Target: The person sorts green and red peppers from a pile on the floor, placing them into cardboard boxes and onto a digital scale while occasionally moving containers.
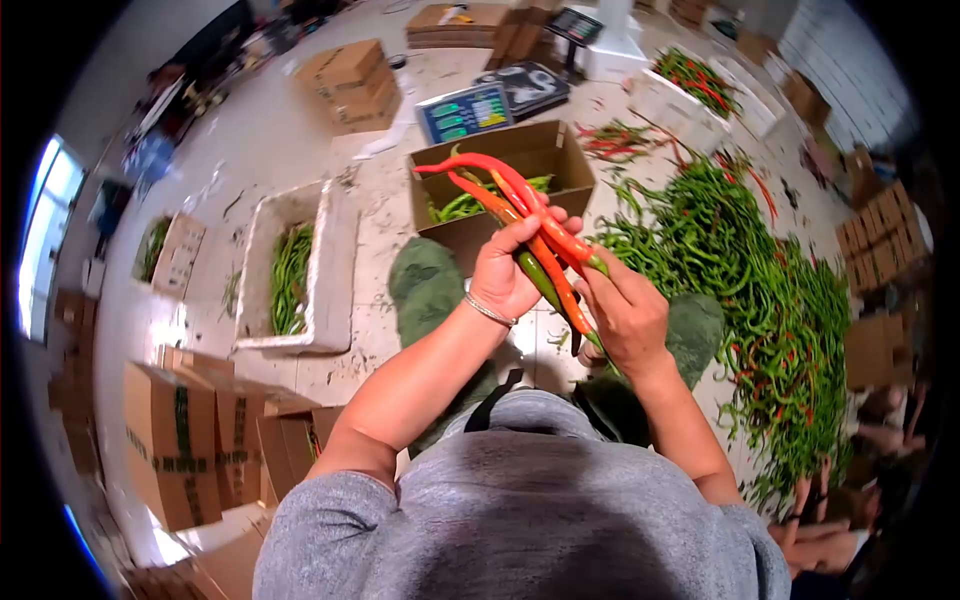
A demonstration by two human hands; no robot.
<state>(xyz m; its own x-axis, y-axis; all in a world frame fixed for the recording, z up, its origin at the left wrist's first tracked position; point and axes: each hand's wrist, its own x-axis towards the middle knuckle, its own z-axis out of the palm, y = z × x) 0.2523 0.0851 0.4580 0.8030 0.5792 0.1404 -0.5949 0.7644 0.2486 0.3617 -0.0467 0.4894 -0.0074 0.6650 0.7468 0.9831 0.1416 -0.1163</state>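
Note:
My left hand [508, 272] is closed around a small bunch of long chili peppers [556, 232], mostly red with a dark green one [540, 276] among them. Their thin curved tips point up and left, past my thumb. At the stem ends, my right hand [626, 308] has its fingers bent against the same bunch; its fingertips are partly hidden behind the peppers. Just beyond both hands stands an open cardboard box [573, 172] with green chilies [462, 207] lying inside.
A large heap of green chilies [740, 270] covers the floor to the right. On the left, a white foam box [330, 270] holds more green ones. A scale display [464, 114] stands behind the cardboard box. Stacked cartons [170, 440] are at lower left; another person's arms [800, 520] show at lower right.

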